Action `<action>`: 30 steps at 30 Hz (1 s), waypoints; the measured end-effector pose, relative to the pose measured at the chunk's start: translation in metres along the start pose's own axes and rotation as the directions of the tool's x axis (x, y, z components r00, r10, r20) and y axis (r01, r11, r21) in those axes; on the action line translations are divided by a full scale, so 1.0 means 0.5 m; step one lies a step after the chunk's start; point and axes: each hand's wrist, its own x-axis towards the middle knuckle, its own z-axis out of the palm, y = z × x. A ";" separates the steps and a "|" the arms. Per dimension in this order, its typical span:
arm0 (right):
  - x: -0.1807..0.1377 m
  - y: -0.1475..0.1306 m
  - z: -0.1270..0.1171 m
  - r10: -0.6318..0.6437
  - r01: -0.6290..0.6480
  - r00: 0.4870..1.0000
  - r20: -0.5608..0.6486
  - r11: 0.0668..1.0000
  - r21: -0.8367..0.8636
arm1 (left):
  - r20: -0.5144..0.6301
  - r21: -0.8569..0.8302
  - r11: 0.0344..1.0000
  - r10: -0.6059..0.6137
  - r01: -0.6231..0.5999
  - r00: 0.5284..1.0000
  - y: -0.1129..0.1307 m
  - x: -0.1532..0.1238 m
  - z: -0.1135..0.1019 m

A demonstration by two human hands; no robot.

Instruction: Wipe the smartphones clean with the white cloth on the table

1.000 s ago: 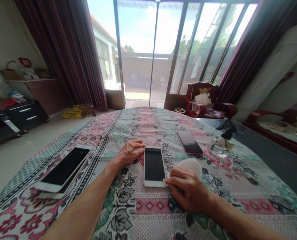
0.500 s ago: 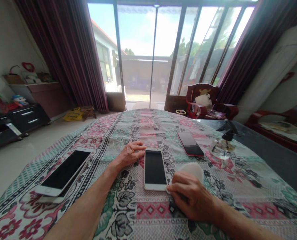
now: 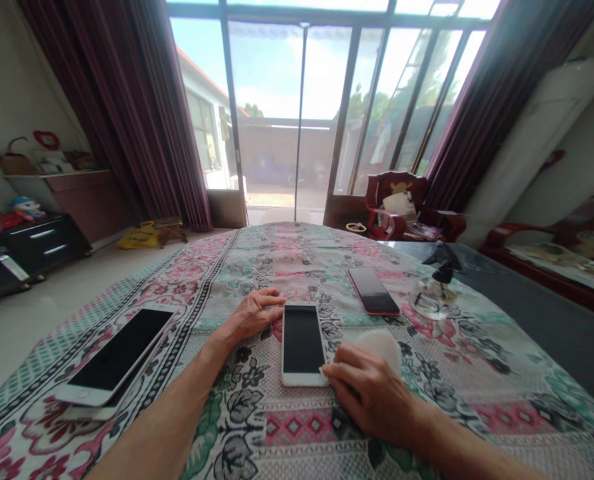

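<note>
A white smartphone [image 3: 303, 343] with a dark screen lies face up on the patterned tablecloth in front of me. My left hand [image 3: 257, 313] rests on the cloth with fingers stretched out, their tips at the phone's upper left edge. At the lower right corner of the phone, my right hand [image 3: 364, 387] is closed, pinching a thin white cloth [image 3: 384, 348]. Part of that cloth spreads out behind the knuckles, and a small white bit shows at the fingertips, touching the phone's side. How the fingers grip it underneath is hidden.
Two white phones [image 3: 119, 357] lie stacked at the left. A red-edged phone [image 3: 374, 291] lies farther back, right of centre. Beside it stands a clear spray bottle [image 3: 434, 297] with a black top. Beyond the table are a wooden armchair [image 3: 397, 203] and glass doors [image 3: 321, 133].
The whole view has shifted slightly, so everything sits a little farther left and lower. Both hands keep nearly the same places about the phone.
</note>
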 end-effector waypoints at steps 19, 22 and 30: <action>0.001 -0.014 -0.017 -0.152 0.159 0.982 0.111 0.986 -0.058 | 0.026 0.005 0.999 0.033 -0.033 0.999 0.004 0.001 -0.003; 0.002 -0.016 -0.018 -0.155 0.162 0.982 0.111 0.985 -0.060 | 0.038 -0.005 0.999 0.041 -0.040 0.998 0.002 0.003 -0.003; 0.012 -0.025 -0.012 -0.161 0.169 0.982 0.098 0.983 -0.076 | 0.031 -0.020 0.999 0.028 -0.027 0.999 0.001 0.003 -0.001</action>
